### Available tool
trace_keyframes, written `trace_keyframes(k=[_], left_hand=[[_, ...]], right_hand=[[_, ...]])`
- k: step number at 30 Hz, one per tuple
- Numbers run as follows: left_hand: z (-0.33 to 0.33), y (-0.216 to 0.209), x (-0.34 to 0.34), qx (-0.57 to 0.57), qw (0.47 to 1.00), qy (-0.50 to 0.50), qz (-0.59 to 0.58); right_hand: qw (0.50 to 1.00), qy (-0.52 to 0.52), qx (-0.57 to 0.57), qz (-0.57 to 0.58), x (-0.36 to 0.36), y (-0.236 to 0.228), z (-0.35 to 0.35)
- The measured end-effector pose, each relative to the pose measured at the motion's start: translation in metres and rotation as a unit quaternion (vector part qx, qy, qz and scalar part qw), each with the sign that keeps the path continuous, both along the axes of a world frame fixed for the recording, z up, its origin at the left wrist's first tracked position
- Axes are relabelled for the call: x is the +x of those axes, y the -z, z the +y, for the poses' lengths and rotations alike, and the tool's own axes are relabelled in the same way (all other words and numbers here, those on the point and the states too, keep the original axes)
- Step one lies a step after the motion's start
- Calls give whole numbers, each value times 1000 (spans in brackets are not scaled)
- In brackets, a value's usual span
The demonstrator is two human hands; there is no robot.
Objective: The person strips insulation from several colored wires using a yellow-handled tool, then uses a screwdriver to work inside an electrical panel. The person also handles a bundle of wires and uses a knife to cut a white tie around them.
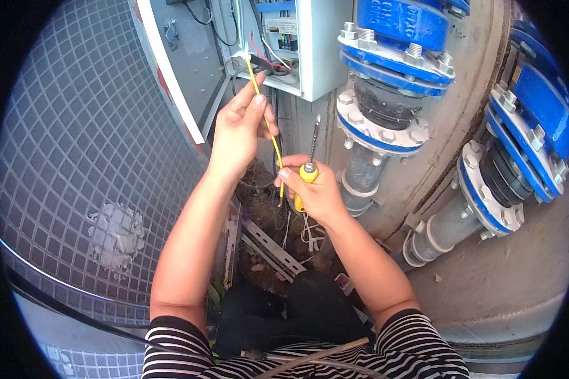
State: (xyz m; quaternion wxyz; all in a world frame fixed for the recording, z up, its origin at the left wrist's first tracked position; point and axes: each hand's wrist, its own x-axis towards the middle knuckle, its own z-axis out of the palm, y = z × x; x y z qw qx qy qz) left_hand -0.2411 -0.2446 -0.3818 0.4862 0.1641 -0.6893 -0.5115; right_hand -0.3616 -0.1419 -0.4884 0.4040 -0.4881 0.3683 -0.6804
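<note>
A yellow wire [274, 144] runs down from the open grey electrical box [324, 54]. My left hand [237, 132] is closed in a pinch around its upper part, just below the box. Lower and to the right, my right hand [319, 192] grips a screwdriver [308, 172] with a yellow handle, its dark shaft pointing up. The thumb and fingers of that hand also press the wire near its lower end, which hangs just below them with a bare-looking tip. Inside the box are red, white and black wires and a small terminal block [288, 43].
Blue flanged pipes [398, 63] with bolts stand on the right. The box door [189, 57] hangs open beside a grid-patterned wall [95, 126] on the left. Below my hands lie slotted metal strips [272, 249] and a white cable [311, 235] on soil.
</note>
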Motion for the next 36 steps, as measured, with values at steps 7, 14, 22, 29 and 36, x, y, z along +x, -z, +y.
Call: trace_keyframes(k=[7, 14, 22, 29, 36], left_hand=[[-19, -28, -8, -40, 999, -15, -2], [-12, -21, 2, -15, 999, -25, -13], [-1, 2, 14, 10, 998, 24, -51], [2, 11, 14, -1, 997, -15, -70], [18, 32, 21, 15, 997, 41, -65]], right_hand=[[999, -3, -10, -41, 12, -16, -16], [999, 36, -30, -8, 8, -5, -12], [1000, -11, 7, -1, 6, -4, 3], [993, -83, 48, -68, -1, -5, 20], [995, -81, 23, -46, -6, -3, 20]])
